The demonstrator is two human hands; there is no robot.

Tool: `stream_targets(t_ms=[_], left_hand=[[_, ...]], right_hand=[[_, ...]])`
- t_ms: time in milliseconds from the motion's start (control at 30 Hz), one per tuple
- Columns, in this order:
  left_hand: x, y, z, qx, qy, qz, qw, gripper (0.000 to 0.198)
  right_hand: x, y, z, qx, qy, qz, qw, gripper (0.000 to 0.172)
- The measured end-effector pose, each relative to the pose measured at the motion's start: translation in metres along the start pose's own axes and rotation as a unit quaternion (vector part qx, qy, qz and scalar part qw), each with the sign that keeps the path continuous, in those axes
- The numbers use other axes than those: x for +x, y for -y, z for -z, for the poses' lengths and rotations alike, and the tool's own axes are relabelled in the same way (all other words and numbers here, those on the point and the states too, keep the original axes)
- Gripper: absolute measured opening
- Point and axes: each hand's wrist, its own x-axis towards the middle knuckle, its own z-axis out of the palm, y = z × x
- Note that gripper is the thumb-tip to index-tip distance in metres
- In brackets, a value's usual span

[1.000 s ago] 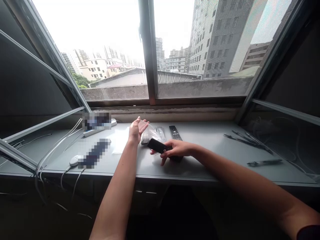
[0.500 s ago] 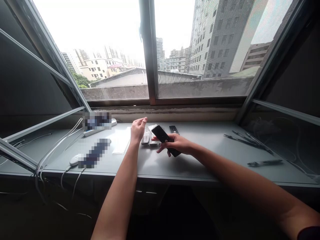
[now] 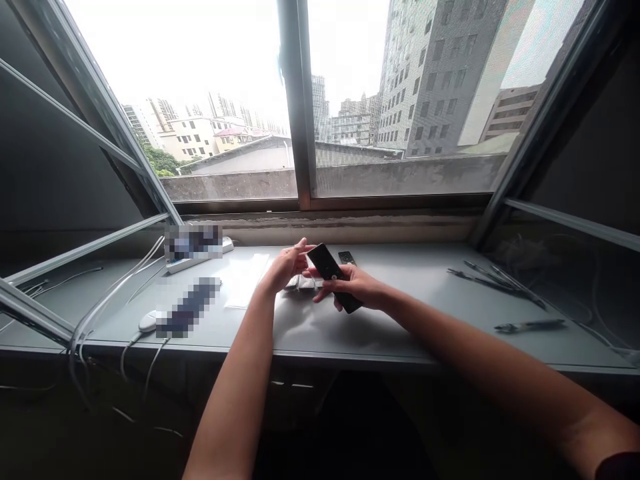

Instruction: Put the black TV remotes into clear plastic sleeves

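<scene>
My right hand (image 3: 357, 285) grips a slim black remote (image 3: 333, 275) around its lower half and holds it tilted above the grey window desk (image 3: 410, 313). My left hand (image 3: 286, 267) has its fingers apart, and their tips reach the remote's top end. Under both hands lie clear plastic bags with grey remotes (image 3: 300, 283) inside, partly hidden. A second black remote (image 3: 347, 257) lies flat just behind my right hand.
A white power strip (image 3: 200, 257), white cables (image 3: 115, 297) and a white mouse (image 3: 149, 321) sit at the left. A flat clear bag (image 3: 243, 283) lies beside my left hand. Black cable ties (image 3: 493, 279) and a pen (image 3: 530, 325) lie at the right. The window frame stands behind.
My right hand has lifted the black remote off the desk and tilted it upward. My left hand let go of the clear bag and moved right to the remote's top.
</scene>
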Motion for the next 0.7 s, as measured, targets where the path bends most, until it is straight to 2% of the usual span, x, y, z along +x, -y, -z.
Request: stream_targets(t_ms=[100, 233, 367, 433, 500, 600, 700], left_hand=[[0.005, 0.004, 0.009, 0.027, -0.07, -0.058, 0.995, 0.049], [0.009, 0.005, 0.023, 0.034, -0.122, -0.101, 0.987, 0.044], [0.005, -0.008, 0.055, 0.075, -0.214, -0.125, 0.966, 0.042], [-0.002, -0.017, 0.08, 0.107, -0.238, -0.091, 0.961, 0.045], [-0.011, -0.024, 0.107, 0.189, -0.232, -0.045, 0.953, 0.055], [-0.021, -0.03, 0.144, 0.305, -0.216, 0.068, 0.925, 0.073], [-0.024, -0.031, 0.168, 0.371, -0.216, 0.114, 0.896, 0.067]], right_hand=[[-0.003, 0.002, -0.005, -0.012, 0.057, -0.022, 0.998, 0.063], [-0.005, 0.004, -0.01, -0.047, 0.125, -0.068, 0.989, 0.063], [-0.004, 0.003, -0.011, -0.048, 0.148, -0.081, 0.984, 0.054], [-0.004, 0.003, -0.01, -0.038, 0.143, -0.074, 0.986, 0.051], [-0.004, 0.003, -0.009, -0.033, 0.138, -0.067, 0.988, 0.05], [-0.004, 0.004, -0.008, -0.03, 0.138, -0.066, 0.988, 0.051], [-0.004, 0.003, -0.007, -0.028, 0.136, -0.073, 0.988, 0.052]])
